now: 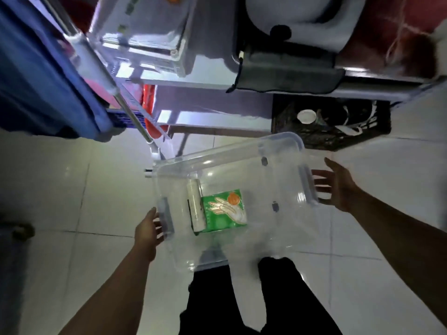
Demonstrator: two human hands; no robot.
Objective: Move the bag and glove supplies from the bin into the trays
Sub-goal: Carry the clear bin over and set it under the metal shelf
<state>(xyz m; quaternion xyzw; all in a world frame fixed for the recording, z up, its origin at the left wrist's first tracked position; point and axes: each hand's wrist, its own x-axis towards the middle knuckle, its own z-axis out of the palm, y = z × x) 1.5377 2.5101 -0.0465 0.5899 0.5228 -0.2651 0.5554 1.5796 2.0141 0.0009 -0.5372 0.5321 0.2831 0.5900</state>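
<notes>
Clear bin (242, 165) on tiled floor (72, 177); left hand (147, 232) at its handle, grip unclear; right hand (338, 187) spread, off rim. Inside: bag roll (196, 206), green glove pack (225, 211). Black crate (331, 124) beyond.

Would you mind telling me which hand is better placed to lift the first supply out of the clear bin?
Left, probably. The left hand is at the bin wall nearest the bag roll and green glove pack; the right hand is open at the far handle, farther from both.

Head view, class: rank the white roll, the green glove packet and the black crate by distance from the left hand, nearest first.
1. White roll of bags, inside the clear bin, beside the left hand.
2. Green glove packet, right of the roll.
3. Black crate, on the floor beyond the bin.
</notes>
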